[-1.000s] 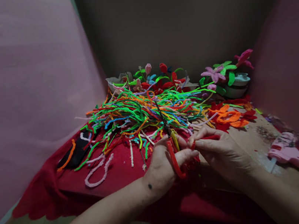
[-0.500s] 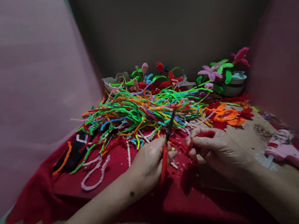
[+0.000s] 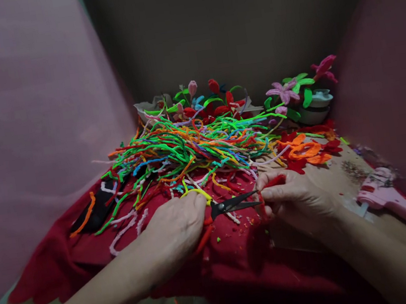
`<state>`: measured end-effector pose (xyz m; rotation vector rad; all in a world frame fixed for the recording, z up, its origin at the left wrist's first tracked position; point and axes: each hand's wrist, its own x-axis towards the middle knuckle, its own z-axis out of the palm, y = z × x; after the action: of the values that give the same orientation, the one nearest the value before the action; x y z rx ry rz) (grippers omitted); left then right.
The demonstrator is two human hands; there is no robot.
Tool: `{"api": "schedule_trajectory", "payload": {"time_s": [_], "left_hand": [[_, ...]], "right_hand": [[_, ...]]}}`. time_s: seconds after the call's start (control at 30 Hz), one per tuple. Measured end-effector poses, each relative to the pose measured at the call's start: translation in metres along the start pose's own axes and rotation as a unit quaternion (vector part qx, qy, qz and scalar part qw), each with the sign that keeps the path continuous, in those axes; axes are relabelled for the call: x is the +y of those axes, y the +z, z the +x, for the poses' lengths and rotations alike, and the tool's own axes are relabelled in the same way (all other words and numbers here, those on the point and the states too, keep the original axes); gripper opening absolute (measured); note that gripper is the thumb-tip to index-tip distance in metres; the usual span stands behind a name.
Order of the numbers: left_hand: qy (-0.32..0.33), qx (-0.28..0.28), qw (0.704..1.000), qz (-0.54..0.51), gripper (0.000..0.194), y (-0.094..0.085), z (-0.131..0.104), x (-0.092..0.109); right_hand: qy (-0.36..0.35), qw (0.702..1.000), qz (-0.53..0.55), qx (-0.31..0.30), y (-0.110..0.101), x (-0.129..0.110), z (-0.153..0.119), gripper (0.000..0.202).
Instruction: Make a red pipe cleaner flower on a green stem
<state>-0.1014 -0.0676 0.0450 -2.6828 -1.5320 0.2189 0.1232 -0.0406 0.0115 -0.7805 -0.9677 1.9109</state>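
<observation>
My left hand (image 3: 183, 221) is closed around the red handles of a pair of scissors (image 3: 230, 205). Their dark blades point right and stand a little apart, with the tips at a red pipe cleaner (image 3: 276, 180). Thumb and fingers of my right hand (image 3: 295, 196) pinch that folded red pipe cleaner, and a short part of it hangs down by the blade tips. Whether the blades touch it I cannot tell. Just beyond both hands lies a big heap of colourful pipe cleaners (image 3: 187, 146).
Pipe-cleaner flowers (image 3: 283, 91) stand at the back. Orange looped petals (image 3: 307, 150) lie at the right on brown board. A pink glue gun (image 3: 405, 203) rests at the far right. A red cloth (image 3: 102, 273) with small clippings covers the table. Pink curtains hang on both sides.
The scissors have swung from pointing up and away to pointing right, and their blades have parted. Their tips have come to the red pipe cleaner, while my right hand has stayed almost in place.
</observation>
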Motion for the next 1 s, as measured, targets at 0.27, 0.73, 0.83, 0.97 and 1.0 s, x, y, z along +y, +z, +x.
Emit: {"api": "schedule_trajectory", "payload": {"time_s": [0.27, 0.73, 0.83, 0.97, 1.0], "left_hand": [[0.006, -0.009, 1.0, -0.001, 0.021, 0.004, -0.003, -0.001], [0.024, -0.007, 0.999, 0.02, 0.018, 0.009, -0.01, -0.003], [0.014, -0.015, 1.0, 0.007, 0.018, 0.011, -0.009, -0.001], [0.006, -0.025, 1.0, -0.001, 0.018, 0.011, -0.008, 0.001], [0.006, -0.028, 1.0, -0.002, 0.017, 0.01, -0.008, 0.002]], "right_hand": [[0.004, 1.0, 0.003, -0.026, 0.002, 0.0, 0.0, 0.016], [0.009, 0.999, -0.003, -0.033, -0.003, 0.004, 0.002, 0.013], [0.011, 0.999, -0.001, -0.035, -0.002, 0.004, 0.002, 0.014], [0.012, 0.999, -0.003, -0.037, -0.002, 0.004, 0.002, 0.015], [0.011, 0.999, -0.003, -0.037, -0.002, 0.004, 0.002, 0.015]]}}
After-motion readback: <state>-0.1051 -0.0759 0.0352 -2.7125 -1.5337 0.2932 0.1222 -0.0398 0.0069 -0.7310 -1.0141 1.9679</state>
